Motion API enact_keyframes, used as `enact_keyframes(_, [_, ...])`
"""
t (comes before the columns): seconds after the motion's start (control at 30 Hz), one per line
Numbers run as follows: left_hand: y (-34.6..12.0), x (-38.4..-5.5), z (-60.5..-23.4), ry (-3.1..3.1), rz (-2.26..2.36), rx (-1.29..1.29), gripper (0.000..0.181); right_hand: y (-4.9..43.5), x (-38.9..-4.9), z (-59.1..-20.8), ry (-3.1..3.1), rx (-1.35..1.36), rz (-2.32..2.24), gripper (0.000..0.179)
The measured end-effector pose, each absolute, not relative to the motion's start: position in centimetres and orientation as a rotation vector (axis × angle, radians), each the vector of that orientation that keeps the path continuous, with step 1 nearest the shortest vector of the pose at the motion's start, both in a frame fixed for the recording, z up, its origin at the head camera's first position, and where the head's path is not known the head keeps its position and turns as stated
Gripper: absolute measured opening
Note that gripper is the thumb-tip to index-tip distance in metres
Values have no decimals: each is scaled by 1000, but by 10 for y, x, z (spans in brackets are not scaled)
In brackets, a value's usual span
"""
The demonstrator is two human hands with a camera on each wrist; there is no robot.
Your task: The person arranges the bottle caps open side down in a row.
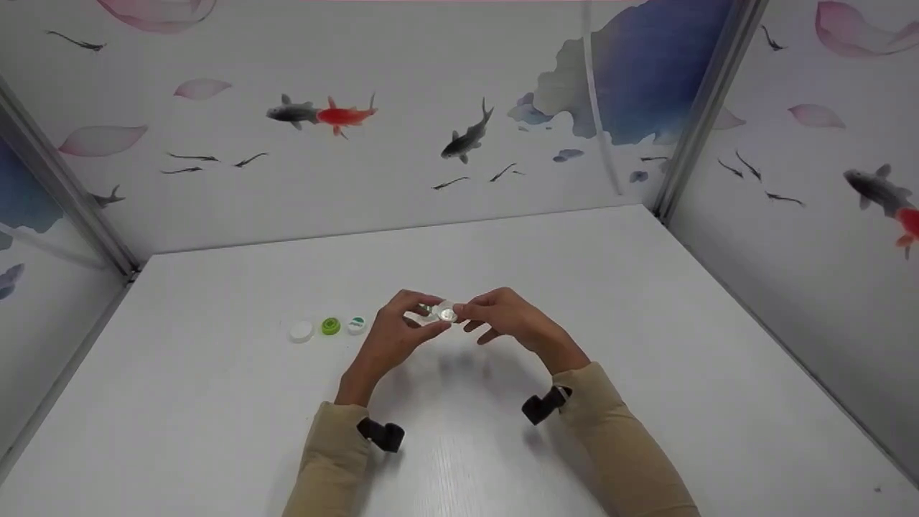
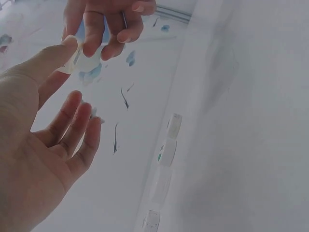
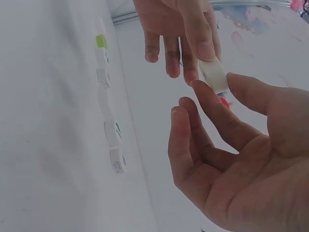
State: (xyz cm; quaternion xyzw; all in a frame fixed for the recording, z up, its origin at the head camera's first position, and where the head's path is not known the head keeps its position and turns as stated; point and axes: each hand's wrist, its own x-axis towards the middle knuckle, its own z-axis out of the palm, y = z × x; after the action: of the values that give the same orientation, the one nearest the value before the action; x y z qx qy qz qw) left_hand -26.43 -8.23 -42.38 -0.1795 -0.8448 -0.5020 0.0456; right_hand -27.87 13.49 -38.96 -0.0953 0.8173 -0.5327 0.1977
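Both hands meet over the table at a small round whitish bottle cap point(image 1: 446, 313), held up off the surface. My left hand point(image 1: 400, 329) pinches it between thumb and forefinger from the left. From the other side, my right hand point(image 1: 511, 316) has thumb and forefinger at its edge, as the cap point(image 3: 215, 77) in the right wrist view shows. The other fingers of both hands are spread apart from it. Left of the hands, a white cap point(image 1: 301, 331), a green cap point(image 1: 330, 326) and a white cap with a green mark point(image 1: 357, 325) lie in a row.
The row continues in the wrist views with more caps, including a white one with printing on its side point(image 3: 117, 161). The white table point(image 1: 632, 287) is bounded by panels with painted fish and petals, such as the back wall point(image 1: 402, 187).
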Motion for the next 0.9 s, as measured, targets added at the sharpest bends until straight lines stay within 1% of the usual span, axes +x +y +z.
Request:
enact_keyframes(0.17, [-80, -264, -423, -2600, -1589, -499, 48, 135, -280, -391, 2308, -255, -1522, 37])
enact_keyframes(0.33, [-76, -266, -419, -2560, -1812, -319, 46, 135, -281, -391, 2361, -273, -1539, 35])
enact_keyframes(0.5, [-71, -265, -416, -2533, -2058, -144, 48, 137, -282, -391, 2410, -384, -1549, 34])
enact_keyframes(0.6, [-70, -263, -416, -2524, -2177, -111, 51, 138, -282, -392, 2428, -464, -1551, 33])
enact_keyframes(0.8, [-69, -260, -416, -2525, -2311, -98, 66, 139, -281, -393, 2465, -586, -1525, 32])
enact_keyframes(0.9, [-69, -261, -417, -2535, -2341, -74, 70, 140, -281, -395, 2476, -620, -1514, 29])
